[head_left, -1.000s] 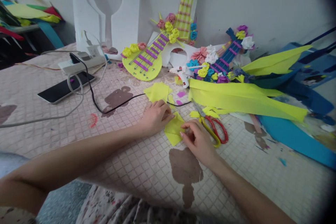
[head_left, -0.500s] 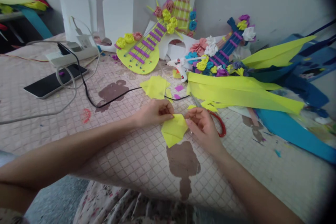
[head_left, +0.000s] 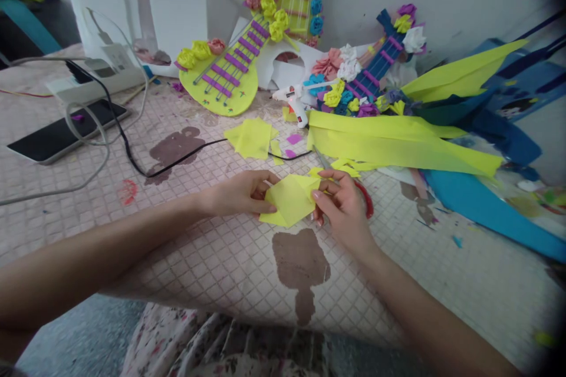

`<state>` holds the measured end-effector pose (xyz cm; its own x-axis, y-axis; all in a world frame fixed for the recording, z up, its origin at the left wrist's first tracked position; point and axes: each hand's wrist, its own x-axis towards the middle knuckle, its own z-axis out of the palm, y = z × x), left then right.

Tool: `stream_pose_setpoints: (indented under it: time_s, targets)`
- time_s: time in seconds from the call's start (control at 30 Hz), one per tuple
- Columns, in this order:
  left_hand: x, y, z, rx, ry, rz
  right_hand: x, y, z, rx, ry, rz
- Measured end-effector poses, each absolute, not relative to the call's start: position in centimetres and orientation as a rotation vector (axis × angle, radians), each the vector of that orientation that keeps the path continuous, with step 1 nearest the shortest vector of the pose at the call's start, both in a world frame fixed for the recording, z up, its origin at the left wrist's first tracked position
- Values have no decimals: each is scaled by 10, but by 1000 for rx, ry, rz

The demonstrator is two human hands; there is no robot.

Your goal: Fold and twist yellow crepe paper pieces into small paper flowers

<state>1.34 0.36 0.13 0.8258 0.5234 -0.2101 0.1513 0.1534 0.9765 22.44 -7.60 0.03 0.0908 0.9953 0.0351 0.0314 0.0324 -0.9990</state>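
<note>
A small piece of yellow crepe paper [head_left: 292, 200] is stretched between my hands, just above the quilted tablecloth. My left hand [head_left: 247, 193] pinches its left edge between thumb and fingers. At its right edge, my right hand [head_left: 340, 203] grips the paper with thumb and forefinger. Beyond it lies a small pile of yellow paper pieces [head_left: 253, 138]. Red-handled scissors [head_left: 366, 200] lie partly hidden behind my right hand. Some yellow scraps [head_left: 347, 166] are close to the scissors.
A white glue gun [head_left: 294, 100] lies ahead, its black cable [head_left: 181, 158] crossing the cloth. Behind stand paper-flowered yellow guitar [head_left: 225, 79] and blue guitar [head_left: 374, 79] shapes. Long yellow strips [head_left: 398, 141] and a blue sheet [head_left: 486, 209] lie right; a power strip [head_left: 92, 83] and phone [head_left: 66, 132] left.
The yellow paper has been turned and spread wider between my hands. My left hand has shifted left and lower along its edge. The whole view has moved slightly.
</note>
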Motion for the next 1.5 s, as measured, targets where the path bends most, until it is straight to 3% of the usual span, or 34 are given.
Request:
stream_pose_setpoints:
  time_s: [0.23, 0.43, 0.6, 0.93, 1.2, 1.5]
  targets:
    - [1, 24, 5, 1500, 647, 279, 229, -79, -1, -1282, -1501, 1015]
    - [-4, 28, 6, 1497, 600, 224, 230, -80, -7, -1443, -1973, 330]
    - [-3, 24, 5, 1571, 612, 254, 229, -81, -4, -1395, -2131, 83]
    - [-3, 23, 2, 1767, 646, 334, 231, -81, -7, -1405, -2209, 159]
    - [-4, 17, 16, 2233, 916, 699, 233, -81, -8, -1379, -2140, 256]
    - [-3, 14, 13, 2399, 572, 382, 237, -77, -6, -1337, -2306, 231]
